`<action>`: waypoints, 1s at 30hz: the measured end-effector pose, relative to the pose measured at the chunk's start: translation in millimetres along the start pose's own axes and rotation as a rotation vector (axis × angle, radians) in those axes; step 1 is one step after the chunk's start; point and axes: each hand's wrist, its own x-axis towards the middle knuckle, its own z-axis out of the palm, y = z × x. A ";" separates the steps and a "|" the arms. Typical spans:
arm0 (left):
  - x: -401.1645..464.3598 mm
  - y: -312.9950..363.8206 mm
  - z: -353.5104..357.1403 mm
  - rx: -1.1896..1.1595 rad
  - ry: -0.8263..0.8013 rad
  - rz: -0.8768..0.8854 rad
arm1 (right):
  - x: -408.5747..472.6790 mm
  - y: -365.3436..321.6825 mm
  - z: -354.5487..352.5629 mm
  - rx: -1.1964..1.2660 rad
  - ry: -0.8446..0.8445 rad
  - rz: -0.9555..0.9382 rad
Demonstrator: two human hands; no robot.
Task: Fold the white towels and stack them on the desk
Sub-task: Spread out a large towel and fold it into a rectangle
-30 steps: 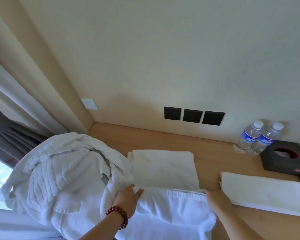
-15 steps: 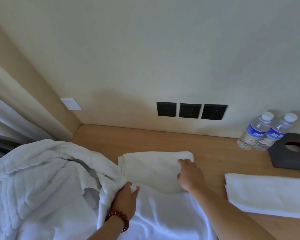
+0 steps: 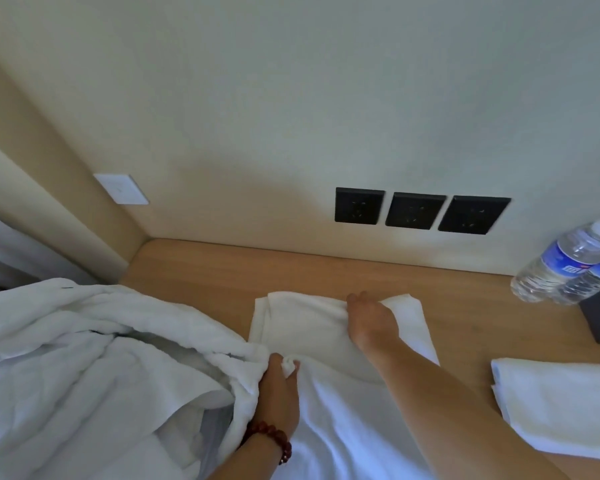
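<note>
Reaching farther, right hand (image 3: 369, 318) grips folded towel's (image 3: 302, 327) far edge; left hand (image 3: 279, 393) pinches a corner.

Head cam, close, looks fwd and down over desk (image 3: 326, 268) toward wall (image 3: 326, 116).

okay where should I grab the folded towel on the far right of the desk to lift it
Probably take the folded towel by its rounded left end, coming in from the left over bare desk. That end is fully in view and free; its right end runs out of frame.
</note>
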 end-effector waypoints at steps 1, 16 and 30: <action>4.1 2.8 2.1 -0.020 -0.019 -0.025 | 5.7 6.4 -3.8 0.010 0.031 0.006; 28.7 24.9 25.6 -0.012 0.075 0.455 | 61.2 86.4 -52.4 0.165 0.077 0.051; -12.9 37.9 -17.9 0.100 0.166 0.646 | -78.0 171.1 -58.9 0.160 -0.279 -0.063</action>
